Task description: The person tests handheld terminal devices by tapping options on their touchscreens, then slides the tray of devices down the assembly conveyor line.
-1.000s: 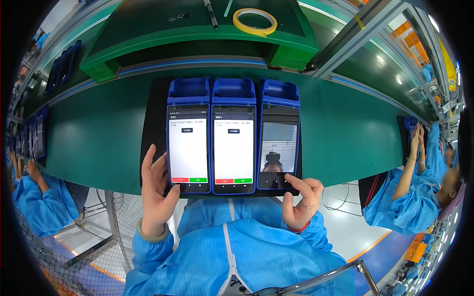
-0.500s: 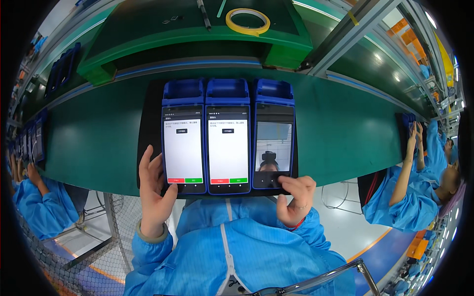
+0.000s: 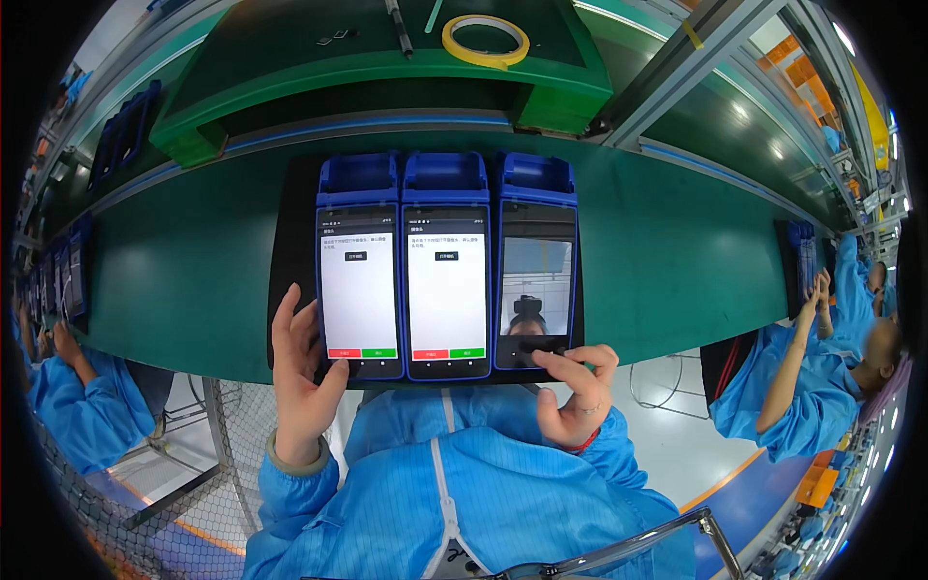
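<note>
Three blue handheld payment terminals lie side by side on a black mat (image 3: 287, 242). The left terminal (image 3: 359, 300) and the middle terminal (image 3: 448, 300) show white screens with a red and a green button along the bottom. On the right terminal (image 3: 536, 261) a camera picture fills the screen. My left hand (image 3: 307, 372) rests against the left terminal's lower left side, fingers spread and thumb near its bottom edge. With its index finger extended, my right hand (image 3: 578, 387) reaches the lower edge of the right terminal's screen; it holds nothing.
A green raised shelf (image 3: 367, 87) stands behind the terminals, with a yellow tape roll (image 3: 485, 42) and a pen (image 3: 399, 29) on it. More terminals (image 3: 70, 275) lie at the far left of the green table (image 3: 667, 261). Co-workers in blue sit at both sides.
My right index finger has shifted slightly left along the bottom of the right terminal's screen. My left hand stays put. The right co-worker's hands have moved a little lower.
</note>
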Demonstrator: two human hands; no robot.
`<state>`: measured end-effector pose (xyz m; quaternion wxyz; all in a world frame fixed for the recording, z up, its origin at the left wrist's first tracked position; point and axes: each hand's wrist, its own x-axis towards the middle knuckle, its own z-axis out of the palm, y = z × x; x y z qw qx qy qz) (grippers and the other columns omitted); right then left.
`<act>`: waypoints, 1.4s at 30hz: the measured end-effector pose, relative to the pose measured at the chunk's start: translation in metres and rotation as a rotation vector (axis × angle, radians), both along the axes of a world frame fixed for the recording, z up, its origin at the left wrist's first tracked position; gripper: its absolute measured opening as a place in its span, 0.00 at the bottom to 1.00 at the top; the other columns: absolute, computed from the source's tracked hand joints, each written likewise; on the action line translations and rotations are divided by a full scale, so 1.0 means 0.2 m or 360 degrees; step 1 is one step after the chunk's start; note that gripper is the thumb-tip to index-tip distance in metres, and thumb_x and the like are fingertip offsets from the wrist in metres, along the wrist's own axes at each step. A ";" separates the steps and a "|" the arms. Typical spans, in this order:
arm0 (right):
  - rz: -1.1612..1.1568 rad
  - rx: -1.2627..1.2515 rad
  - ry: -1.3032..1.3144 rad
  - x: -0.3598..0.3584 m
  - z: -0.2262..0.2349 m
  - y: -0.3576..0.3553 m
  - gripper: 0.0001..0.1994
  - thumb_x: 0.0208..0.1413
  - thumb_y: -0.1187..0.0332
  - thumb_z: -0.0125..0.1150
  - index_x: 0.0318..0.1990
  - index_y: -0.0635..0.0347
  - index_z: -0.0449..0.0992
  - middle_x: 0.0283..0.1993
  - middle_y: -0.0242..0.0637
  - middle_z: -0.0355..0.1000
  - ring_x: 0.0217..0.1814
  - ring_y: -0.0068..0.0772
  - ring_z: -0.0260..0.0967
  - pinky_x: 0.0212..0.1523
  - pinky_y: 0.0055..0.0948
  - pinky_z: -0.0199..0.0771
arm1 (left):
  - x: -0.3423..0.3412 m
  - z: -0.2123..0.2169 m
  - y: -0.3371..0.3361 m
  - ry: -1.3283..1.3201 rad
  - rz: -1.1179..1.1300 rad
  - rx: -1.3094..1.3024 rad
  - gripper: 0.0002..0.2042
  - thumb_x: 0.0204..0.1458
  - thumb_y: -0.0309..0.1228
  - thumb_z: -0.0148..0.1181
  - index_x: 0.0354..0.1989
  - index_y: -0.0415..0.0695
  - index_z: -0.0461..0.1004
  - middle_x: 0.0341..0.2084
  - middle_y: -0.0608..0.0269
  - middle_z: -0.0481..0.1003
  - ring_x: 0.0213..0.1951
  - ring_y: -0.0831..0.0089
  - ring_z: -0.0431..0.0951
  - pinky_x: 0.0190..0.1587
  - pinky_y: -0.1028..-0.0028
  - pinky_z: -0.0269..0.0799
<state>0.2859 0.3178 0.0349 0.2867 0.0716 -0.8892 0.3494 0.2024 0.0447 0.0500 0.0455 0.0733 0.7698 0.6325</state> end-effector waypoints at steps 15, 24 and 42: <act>-0.0125 -0.0110 0.0005 0.01 -0.04 0.07 0.15 0.39 0.79 0.57 0.39 0.61 0.72 0.38 0.33 0.73 0.38 0.33 0.60 0.36 0.27 0.63 | 0.00 0.00 0.01 0.0010 0.0029 -0.0008 0.36 0.43 0.18 0.50 0.64 0.45 0.44 0.55 0.45 0.58 0.57 0.57 0.61 0.57 0.62 0.59; -0.0168 -0.0114 -0.0040 0.00 -0.02 0.04 0.15 0.36 0.80 0.57 0.37 0.61 0.75 0.35 0.31 0.73 0.37 0.32 0.60 0.37 0.28 0.62 | 0.00 0.00 0.01 0.0013 0.0045 -0.0019 0.36 0.43 0.17 0.50 0.63 0.44 0.44 0.54 0.45 0.59 0.57 0.58 0.62 0.57 0.62 0.60; 0.0027 0.0106 -0.0204 -0.08 0.14 -0.10 0.16 0.30 0.76 0.60 0.34 0.55 0.76 0.34 0.26 0.74 0.39 0.33 0.62 0.43 0.30 0.56 | 0.01 -0.03 0.08 0.0157 0.0183 -0.0221 0.40 0.38 0.24 0.63 0.61 0.40 0.47 0.50 0.46 0.62 0.50 0.60 0.68 0.51 0.65 0.67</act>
